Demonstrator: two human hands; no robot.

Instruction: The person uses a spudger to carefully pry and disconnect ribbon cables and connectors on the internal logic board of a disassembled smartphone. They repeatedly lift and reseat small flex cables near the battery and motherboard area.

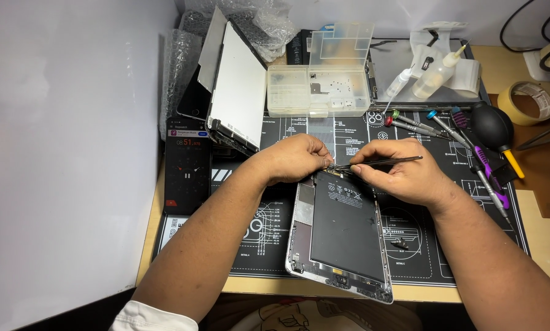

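Tweezers (pixel 382 162) pinched in right hand (pixel 397 175), tips at top edge of opened tablet (pixel 342 236); left hand (pixel 296 158) fingers pressed together there, on black mat (pixel 275 227).

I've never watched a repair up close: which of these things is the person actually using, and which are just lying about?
In use:
opened tablet
tweezers in the right hand
left hand steadying the tablet's top edge

Lying about:
screwdrivers
clear parts box
dropper bottles
black air blower
tape roll
phone
detached screen
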